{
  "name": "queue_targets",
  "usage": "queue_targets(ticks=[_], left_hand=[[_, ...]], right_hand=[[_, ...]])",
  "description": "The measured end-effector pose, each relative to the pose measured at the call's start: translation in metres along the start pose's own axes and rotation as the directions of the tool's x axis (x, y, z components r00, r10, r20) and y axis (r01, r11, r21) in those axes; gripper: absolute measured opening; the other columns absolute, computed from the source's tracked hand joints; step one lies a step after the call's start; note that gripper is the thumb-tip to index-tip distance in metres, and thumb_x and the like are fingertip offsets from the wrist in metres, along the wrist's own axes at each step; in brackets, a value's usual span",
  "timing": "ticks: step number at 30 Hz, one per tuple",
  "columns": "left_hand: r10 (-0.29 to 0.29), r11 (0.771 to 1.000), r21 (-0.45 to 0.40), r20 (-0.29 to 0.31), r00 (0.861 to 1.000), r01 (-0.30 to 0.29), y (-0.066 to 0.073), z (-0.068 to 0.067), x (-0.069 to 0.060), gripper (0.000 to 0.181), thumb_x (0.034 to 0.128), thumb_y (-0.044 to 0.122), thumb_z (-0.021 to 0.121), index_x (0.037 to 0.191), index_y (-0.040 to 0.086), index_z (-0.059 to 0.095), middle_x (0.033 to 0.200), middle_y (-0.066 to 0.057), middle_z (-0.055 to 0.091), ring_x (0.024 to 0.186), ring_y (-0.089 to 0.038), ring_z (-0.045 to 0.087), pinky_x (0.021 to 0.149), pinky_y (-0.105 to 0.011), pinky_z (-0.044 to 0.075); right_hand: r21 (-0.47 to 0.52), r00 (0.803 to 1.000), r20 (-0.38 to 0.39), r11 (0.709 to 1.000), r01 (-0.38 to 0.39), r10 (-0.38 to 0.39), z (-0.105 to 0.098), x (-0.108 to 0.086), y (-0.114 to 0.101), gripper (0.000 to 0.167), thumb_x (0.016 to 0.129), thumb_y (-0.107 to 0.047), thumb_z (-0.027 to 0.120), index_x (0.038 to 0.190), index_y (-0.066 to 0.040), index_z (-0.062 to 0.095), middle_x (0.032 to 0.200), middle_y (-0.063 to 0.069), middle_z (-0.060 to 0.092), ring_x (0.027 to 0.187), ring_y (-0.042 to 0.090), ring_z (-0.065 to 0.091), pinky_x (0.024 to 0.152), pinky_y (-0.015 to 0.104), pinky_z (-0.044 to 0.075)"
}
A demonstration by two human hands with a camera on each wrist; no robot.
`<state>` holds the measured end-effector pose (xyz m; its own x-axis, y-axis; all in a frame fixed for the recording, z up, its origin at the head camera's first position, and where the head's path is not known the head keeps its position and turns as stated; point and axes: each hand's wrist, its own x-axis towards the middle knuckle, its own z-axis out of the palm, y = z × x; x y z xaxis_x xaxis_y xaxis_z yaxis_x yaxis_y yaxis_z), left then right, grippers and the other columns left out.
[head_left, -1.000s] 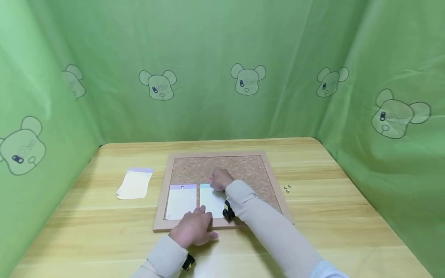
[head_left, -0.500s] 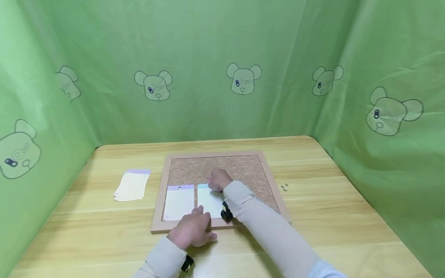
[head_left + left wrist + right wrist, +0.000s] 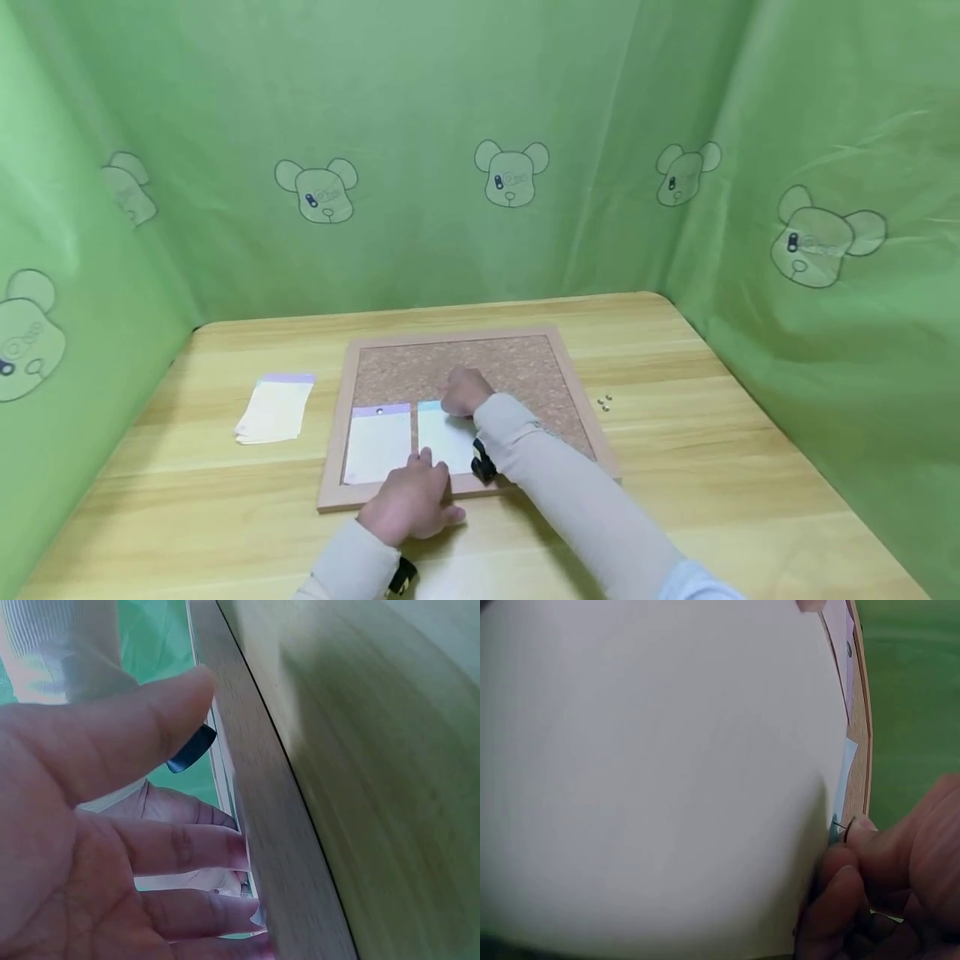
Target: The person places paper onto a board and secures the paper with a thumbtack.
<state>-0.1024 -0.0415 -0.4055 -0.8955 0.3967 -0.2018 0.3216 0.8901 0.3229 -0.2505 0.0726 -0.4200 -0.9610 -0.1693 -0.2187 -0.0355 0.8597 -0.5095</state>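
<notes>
In the head view a cork board (image 3: 405, 369) with a light wooden frame lies on the table. On its lower half are two white note sheets side by side: a purple-topped sheet (image 3: 378, 450) with a thumbtack (image 3: 379, 411) in its band, and a blue-topped sheet (image 3: 442, 442). My right hand (image 3: 466, 392) pinches another thumbtack (image 3: 849, 828) between thumb and finger; its pin points at the blue band, and I cannot tell whether it is in. My left hand (image 3: 412, 497) rests with extended fingers (image 3: 196, 915) over the board's near edge, fingertips by the blue-topped sheet's bottom.
A small pile of purple-topped sheets (image 3: 273, 410) lies left of the board. Several loose thumbtacks (image 3: 605, 403) are on the table to its right. Green curtains (image 3: 420, 242) with bear prints stand behind and at both sides of the wooden table (image 3: 705, 433).
The head view has turned slightly to the right, so everything shifts left in it. Both hands keep their places on the board.
</notes>
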Motion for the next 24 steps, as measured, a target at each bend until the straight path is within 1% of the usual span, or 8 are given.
queue_targets(ticks=[4, 8, 14, 19, 24], left_hand=[[0.006, 1.0, -0.005, -0.005, 1.0, -0.006, -0.0015, 0.0007, -0.0008, 0.039, 0.0803, 0.042, 0.076, 0.09, 0.006, 0.062, 0.139, -0.034, 0.042, 0.124, -0.049, 0.045, 0.096, -0.058, 0.045], [0.008, 1.0, -0.016, -0.006, 1.0, -0.009, -0.0019, 0.0007, -0.0008, 0.039, 0.0799, 0.04, 0.076, 0.091, 0.005, 0.062, 0.139, -0.034, 0.041, 0.125, -0.049, 0.043, 0.099, -0.06, 0.041], [0.01, 1.0, -0.026, -0.009, 1.0, -0.01, -0.0014, 0.0009, -0.0006, 0.039, 0.0802, 0.039, 0.077, 0.09, 0.005, 0.061, 0.138, -0.035, 0.042, 0.125, -0.05, 0.043, 0.1, -0.059, 0.04], [0.014, 1.0, -0.027, -0.018, 1.0, -0.015, -0.0015, 0.0014, -0.0012, 0.04, 0.0804, 0.039, 0.077, 0.093, 0.003, 0.062, 0.138, -0.035, 0.041, 0.127, -0.049, 0.041, 0.102, -0.059, 0.039], [0.015, 0.999, -0.034, -0.021, 1.0, -0.016, -0.0017, 0.0006, -0.0025, 0.042, 0.0807, 0.038, 0.076, 0.096, 0.002, 0.063, 0.139, -0.036, 0.04, 0.129, -0.05, 0.039, 0.103, -0.06, 0.037]], right_hand=[[-0.058, 1.0, 0.004, 0.998, -0.009, 0.009, 0.0002, 0.0, -0.0022, 0.027, 0.093, -0.013, 0.058, 0.066, -0.009, 0.054, 0.056, 0.003, 0.044, 0.043, 0.013, 0.041, 0.038, 0.024, 0.033], [-0.074, 1.0, 0.015, 0.997, -0.017, 0.018, -0.0008, 0.001, -0.0021, 0.024, 0.092, -0.012, 0.058, 0.068, -0.008, 0.058, 0.057, 0.004, 0.046, 0.043, 0.013, 0.041, 0.038, 0.025, 0.033], [-0.086, 1.0, 0.026, 0.996, -0.013, 0.015, -0.0014, 0.0009, -0.0025, 0.019, 0.09, -0.01, 0.058, 0.071, -0.007, 0.059, 0.057, 0.004, 0.045, 0.043, 0.013, 0.039, 0.038, 0.025, 0.032], [-0.132, 1.0, 0.009, 0.991, 0.006, -0.005, -0.0005, -0.0004, -0.0041, 0.013, 0.084, -0.006, 0.06, 0.071, -0.007, 0.058, 0.058, 0.003, 0.045, 0.045, 0.013, 0.039, 0.039, 0.025, 0.031], [-0.144, 1.0, 0.01, 0.989, 0.009, -0.007, -0.0001, -0.0018, -0.0076, 0.013, 0.082, -0.004, 0.061, 0.07, -0.007, 0.056, 0.057, 0.002, 0.041, 0.045, 0.014, 0.037, 0.039, 0.025, 0.029]])
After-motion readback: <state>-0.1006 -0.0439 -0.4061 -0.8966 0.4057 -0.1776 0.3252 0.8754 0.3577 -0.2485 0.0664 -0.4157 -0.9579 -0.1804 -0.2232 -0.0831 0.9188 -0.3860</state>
